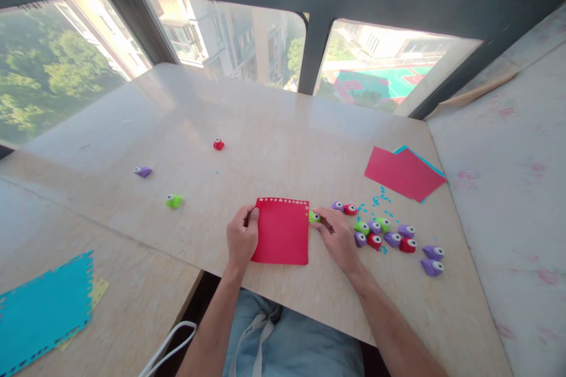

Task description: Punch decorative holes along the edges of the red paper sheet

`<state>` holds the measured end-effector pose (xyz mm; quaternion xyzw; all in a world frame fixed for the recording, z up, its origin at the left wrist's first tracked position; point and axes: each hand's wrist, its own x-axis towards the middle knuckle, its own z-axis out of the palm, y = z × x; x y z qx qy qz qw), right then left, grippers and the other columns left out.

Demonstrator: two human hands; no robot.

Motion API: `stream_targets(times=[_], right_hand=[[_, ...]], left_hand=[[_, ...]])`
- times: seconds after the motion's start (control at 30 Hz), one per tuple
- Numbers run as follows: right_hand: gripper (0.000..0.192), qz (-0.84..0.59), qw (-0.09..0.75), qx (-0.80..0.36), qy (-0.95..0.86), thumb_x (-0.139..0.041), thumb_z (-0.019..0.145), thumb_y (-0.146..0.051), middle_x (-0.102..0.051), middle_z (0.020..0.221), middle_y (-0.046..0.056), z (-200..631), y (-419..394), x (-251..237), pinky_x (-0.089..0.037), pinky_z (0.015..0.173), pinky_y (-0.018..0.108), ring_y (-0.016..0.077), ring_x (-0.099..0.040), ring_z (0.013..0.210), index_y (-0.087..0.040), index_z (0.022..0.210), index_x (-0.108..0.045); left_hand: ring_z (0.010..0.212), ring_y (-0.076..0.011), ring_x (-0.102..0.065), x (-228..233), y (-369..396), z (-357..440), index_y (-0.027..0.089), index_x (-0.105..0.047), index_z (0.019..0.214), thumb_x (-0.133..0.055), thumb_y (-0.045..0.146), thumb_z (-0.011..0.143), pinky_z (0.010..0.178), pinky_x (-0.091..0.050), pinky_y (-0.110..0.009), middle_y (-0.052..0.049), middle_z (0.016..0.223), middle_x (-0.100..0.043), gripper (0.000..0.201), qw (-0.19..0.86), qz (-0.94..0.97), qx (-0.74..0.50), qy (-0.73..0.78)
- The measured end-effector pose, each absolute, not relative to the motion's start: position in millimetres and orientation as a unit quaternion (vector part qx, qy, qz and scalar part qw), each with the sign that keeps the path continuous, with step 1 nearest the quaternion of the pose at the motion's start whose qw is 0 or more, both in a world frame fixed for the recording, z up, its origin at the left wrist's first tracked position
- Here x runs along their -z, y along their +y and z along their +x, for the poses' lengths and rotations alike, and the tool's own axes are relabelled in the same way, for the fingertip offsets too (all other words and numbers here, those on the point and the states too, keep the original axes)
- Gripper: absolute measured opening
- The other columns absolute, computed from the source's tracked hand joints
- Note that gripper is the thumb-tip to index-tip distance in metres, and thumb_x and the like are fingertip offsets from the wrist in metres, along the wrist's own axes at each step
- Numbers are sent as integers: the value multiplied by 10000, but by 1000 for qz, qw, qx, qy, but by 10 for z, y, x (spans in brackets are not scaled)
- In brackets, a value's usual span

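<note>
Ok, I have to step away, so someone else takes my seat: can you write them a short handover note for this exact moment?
Left hand: pinning the left edge of the red sheet flat on the table.
Right hand: on a green punch set at the sheet's top right corner.
Things: spare punches clustered right of the hand; three strays far left; red and blue paper far right; a blue sheet with punched edges near left.
Done: a row of holes along the red sheet's top edge.
Left: the other three edges show no holes.
</note>
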<state>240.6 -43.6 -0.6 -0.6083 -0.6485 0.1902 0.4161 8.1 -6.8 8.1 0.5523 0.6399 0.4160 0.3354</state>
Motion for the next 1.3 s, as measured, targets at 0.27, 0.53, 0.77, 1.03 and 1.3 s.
stream_targets(times=[0.27,0.53,0.77,1.03,1.3], right_hand=[[226,-605,412,-191,-654,-584,910,-299,-703,1073,86,2428,-443,16,-528,882,413,247,-628,1016,-251,1111,-677],[242,-609,396,-196,-658,-592,905,-318,-703,1091,81,2471,-438,49,-508,923,437,257,-627,1051,-265,1124,-678],[235,-617,407,-212,-639,-601,896,-320,-701,1084,84,2469,-441,45,-532,871,409,252,-630,1022,-251,1104,-684],[230,-622,408,-221,-631,-606,889,-311,-697,1071,87,2464,-440,22,-533,855,400,248,-635,991,-239,1092,-686],[239,-627,409,-221,-625,-619,886,-338,-698,1065,83,2473,-445,50,-536,847,391,245,-639,983,-246,1094,-690]], left_hand=[[690,-167,-595,-72,-65,74,181,-666,934,-477,422,929,608,-433,-245,-36,784,-688,306,320,568,-401,644],[675,-166,-592,-79,-69,79,182,-673,935,-479,424,925,610,-437,-243,-32,773,-684,310,308,573,-403,644],[667,-159,-580,-77,-72,73,185,-673,936,-483,418,925,609,-430,-241,-26,768,-678,300,308,573,-408,640],[663,-161,-577,-81,-73,77,179,-669,930,-477,413,927,600,-423,-243,-28,764,-677,302,315,569,-410,640],[688,-158,-588,-77,-76,82,178,-670,944,-485,393,932,620,-432,-241,-29,790,-685,283,323,566,-417,633]])
